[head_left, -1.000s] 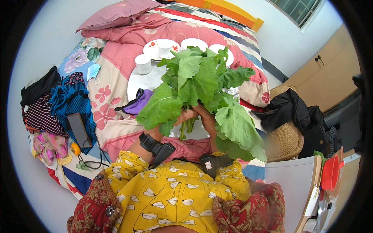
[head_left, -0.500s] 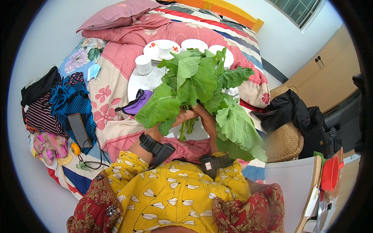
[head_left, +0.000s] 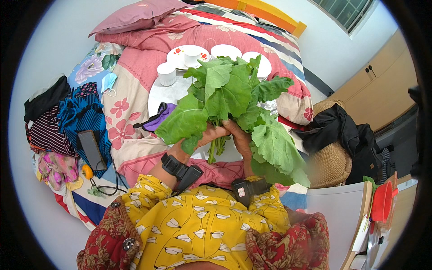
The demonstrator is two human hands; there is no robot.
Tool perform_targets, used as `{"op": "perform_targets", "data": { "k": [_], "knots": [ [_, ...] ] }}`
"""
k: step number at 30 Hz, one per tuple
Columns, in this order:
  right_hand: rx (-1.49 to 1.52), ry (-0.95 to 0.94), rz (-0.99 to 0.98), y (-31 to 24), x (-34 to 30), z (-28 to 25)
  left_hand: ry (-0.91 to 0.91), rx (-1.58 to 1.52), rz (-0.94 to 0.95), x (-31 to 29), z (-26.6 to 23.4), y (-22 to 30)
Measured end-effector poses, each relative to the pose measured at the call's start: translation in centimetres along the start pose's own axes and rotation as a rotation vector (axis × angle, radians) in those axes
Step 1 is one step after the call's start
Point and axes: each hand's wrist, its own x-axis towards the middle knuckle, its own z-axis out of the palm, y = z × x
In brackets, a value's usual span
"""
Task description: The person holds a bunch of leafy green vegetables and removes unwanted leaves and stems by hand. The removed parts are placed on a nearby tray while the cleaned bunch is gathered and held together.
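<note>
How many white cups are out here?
2. One white cup stands on the red-flowered plate; the other white cup stands beside that plate, toward the lower left. The leafy greens cover part of the view and may hide more.

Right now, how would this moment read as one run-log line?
Left hand: holding leafy greens | Right hand: likewise | Nearby: white cups, purple cloth

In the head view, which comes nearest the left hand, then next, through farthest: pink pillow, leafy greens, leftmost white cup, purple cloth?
1. Leafy greens: held in the left hand.
2. Purple cloth: just to its left.
3. Leftmost white cup: beyond the cloth.
4. Pink pillow: far upper left.
</note>
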Motion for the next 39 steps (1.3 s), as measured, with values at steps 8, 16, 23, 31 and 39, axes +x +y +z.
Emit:
{"op": "perform_targets", "data": {
  "k": [8,16,23,31,39],
  "knots": [
    [-0.023,0.009,-0.015,0.7,0.2,-0.5,0.006,-0.033,0.033,0.0,-1.3,1.8],
    [-0.012,0.008,0.003,0.5,0.1,-0.5,-0.006,-0.42,-0.171,1.0,-3.5,4.0],
    [0.006,0.042,0.009,-0.1,0.1,0.1,0.098,-0.672,-0.202,1.4,-4.1,5.1],
    [0.015,0.023,-0.033,-1.0,0.0,0.6,-0.007,-0.713,-0.245,1.3,-4.8,4.9],
    [0.117,0.048,-0.009,-0.9,0.0,0.7,-0.1,-0.915,-0.315,1.6,-3.7,4.1]
  ]
}}
